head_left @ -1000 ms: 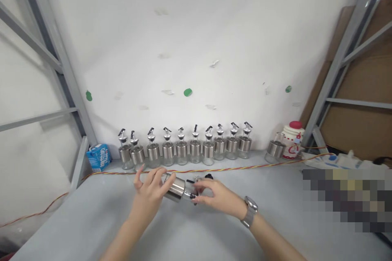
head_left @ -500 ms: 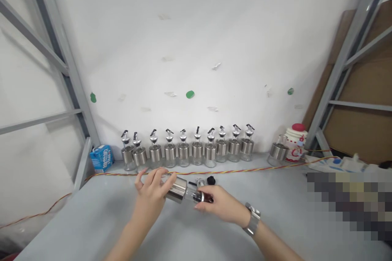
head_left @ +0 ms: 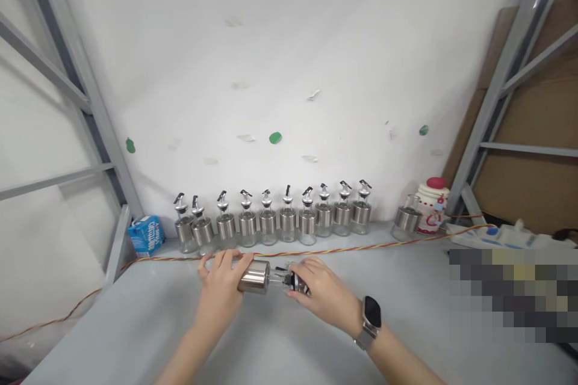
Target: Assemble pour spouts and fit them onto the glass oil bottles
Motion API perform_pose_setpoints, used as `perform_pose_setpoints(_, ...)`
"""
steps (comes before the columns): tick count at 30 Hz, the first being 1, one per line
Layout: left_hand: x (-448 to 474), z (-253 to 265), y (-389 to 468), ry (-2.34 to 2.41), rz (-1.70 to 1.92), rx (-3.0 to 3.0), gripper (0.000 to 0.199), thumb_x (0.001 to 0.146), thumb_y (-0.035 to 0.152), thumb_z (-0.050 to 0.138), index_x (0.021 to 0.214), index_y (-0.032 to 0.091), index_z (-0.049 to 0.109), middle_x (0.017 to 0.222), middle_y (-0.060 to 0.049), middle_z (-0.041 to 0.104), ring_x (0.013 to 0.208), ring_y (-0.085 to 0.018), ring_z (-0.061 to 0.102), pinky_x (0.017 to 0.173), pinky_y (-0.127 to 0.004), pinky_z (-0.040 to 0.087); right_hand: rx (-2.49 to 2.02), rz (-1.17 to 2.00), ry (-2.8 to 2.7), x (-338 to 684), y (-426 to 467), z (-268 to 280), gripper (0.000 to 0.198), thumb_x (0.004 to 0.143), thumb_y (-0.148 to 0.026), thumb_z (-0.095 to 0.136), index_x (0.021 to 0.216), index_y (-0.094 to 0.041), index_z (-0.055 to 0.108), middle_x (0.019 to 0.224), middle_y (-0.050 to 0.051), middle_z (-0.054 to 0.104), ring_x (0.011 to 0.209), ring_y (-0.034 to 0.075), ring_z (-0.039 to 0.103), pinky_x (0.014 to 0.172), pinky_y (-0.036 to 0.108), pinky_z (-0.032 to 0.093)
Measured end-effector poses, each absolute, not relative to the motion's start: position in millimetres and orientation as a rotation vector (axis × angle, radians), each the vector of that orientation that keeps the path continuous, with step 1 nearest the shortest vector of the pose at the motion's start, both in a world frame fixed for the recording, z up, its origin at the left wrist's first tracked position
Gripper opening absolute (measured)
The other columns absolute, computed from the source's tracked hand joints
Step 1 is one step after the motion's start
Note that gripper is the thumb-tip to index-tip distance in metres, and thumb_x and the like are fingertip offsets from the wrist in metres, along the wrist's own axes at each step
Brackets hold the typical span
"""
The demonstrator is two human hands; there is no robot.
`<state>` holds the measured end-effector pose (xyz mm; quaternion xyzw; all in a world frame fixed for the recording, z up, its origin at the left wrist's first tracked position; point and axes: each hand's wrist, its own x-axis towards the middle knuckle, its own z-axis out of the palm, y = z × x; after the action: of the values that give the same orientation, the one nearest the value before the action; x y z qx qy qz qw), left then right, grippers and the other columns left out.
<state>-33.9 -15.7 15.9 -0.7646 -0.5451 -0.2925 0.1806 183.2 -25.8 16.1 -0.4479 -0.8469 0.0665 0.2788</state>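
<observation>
My left hand is wrapped around a glass oil bottle with a brushed steel sleeve. The bottle lies tilted on its side above the table, neck toward the right. Closed around the pour spout at that neck is my right hand, its fingers covering most of the spout. The spout's black stopper end meets the mouth; how deep it sits I cannot tell. Just behind, a small black lever shows, the rest of that piece hidden by my right hand.
Along the wall stands a row of several similar bottles with spouts. A spoutless bottle stands at right beside a white and red jar. A blue carton is at left. A twisted cord crosses the grey table.
My right hand has rotated around the spout, so the watch face now points up. It now hides the black cap that lay behind it. The view has shifted slightly.
</observation>
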Motion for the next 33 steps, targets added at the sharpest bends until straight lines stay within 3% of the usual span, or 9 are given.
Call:
perform_pose_setpoints(5,-31,15,-18,-1.536,-0.861,-2.11,0.049,0.062,-0.002,0.046,0.098,0.029,0.059,0.097,-0.005,0.058,0.095,-0.021,0.049,0.093,-0.044,0.013,-1.313,0.682,-2.072,183,-23,17,0.019,0.068,-0.035,0.062,0.076,-0.018,0.059,0.064,-0.002,0.055,0.058,0.012,0.048,0.051,0.021,0.035)
perform_pose_setpoints(10,-29,16,-20,-1.55,-0.845,-2.128,0.055,0.059,-0.005,0.043,0.096,0.031,0.059,0.098,-0.003,0.059,0.096,-0.019,0.05,0.095,-0.043,0.014,-1.256,1.109,-1.928,187,-18,14,0.02,0.063,-0.034,0.064,0.062,-0.016,0.056,0.051,-0.005,0.046,0.047,0.008,0.04,0.044,0.018,0.03)
perform_pose_setpoints(15,-30,12,-20,-1.429,-0.869,-2.093,0.055,0.064,-0.006,0.039,0.1,0.031,0.057,0.103,-0.003,0.059,0.104,-0.018,0.049,0.099,-0.045,0.006,-1.239,1.387,-1.944,193,-13,9,0.027,0.062,-0.039,0.064,0.056,-0.015,0.054,0.044,-0.004,0.045,0.041,0.007,0.039,0.04,0.019,0.029)
perform_pose_setpoints(17,-31,11,-21,-1.419,-0.885,-2.059,0.055,0.064,-0.005,0.04,0.102,0.031,0.057,0.104,-0.004,0.059,0.104,-0.019,0.049,0.099,-0.045,0.004,-1.213,1.277,-1.977,192,-13,9,0.024,0.066,-0.038,0.062,0.062,-0.015,0.056,0.049,-0.004,0.047,0.044,0.008,0.041,0.043,0.019,0.032)
perform_pose_setpoints(21,-33,12,-20,-1.55,-0.886,-2.065,0.055,0.06,-0.005,0.041,0.1,0.03,0.058,0.1,-0.004,0.059,0.102,-0.02,0.049,0.099,-0.046,0.007,-1.157,0.65,-2.137,187,-16,10,0.016,0.068,-0.031,0.062,0.077,-0.018,0.06,0.065,-0.001,0.054,0.06,0.013,0.048,0.056,0.023,0.039)
perform_pose_setpoints(25,-38,15,-12,-1.78,-0.993,-2.061,0.051,0.058,-0.002,0.045,0.097,0.028,0.059,0.099,-0.004,0.058,0.101,-0.023,0.048,0.096,-0.049,0.013,-1.091,0.204,-2.163,190,-16,10,0.026,0.075,-0.025,0.056,0.1,-0.02,0.057,0.084,0.006,0.059,0.081,0.021,0.05,0.078,0.035,0.039)
perform_pose_setpoints(30,-41,21,-7,-2.302,-1.74,-2.501,0.054,0.049,0.016,0.068,0.102,0.016,0.056,0.096,-0.008,0.061,0.093,-0.028,0.052,0.083,-0.041,0.037,-1.169,0.428,-1.91,187,-12,4,0.044,0.074,-0.032,0.058,0.116,-0.023,0.048,0.089,0.005,0.057,0.083,0.02,0.051,0.079,0.034,0.041)
perform_pose_setpoints(33,-31,21,-19,-2.096,-2.473,-3.08,0.059,0.048,0.012,0.069,0.105,0.019,0.055,0.111,-0.007,0.057,0.104,-0.027,0.049,0.085,-0.036,0.038,-1.151,0.652,-1.82,174,-15,-3,0.049,0.073,-0.028,0.059,0.12,-0.023,0.046,0.092,0.004,0.055,0.084,0.019,0.051,0.08,0.032,0.042)
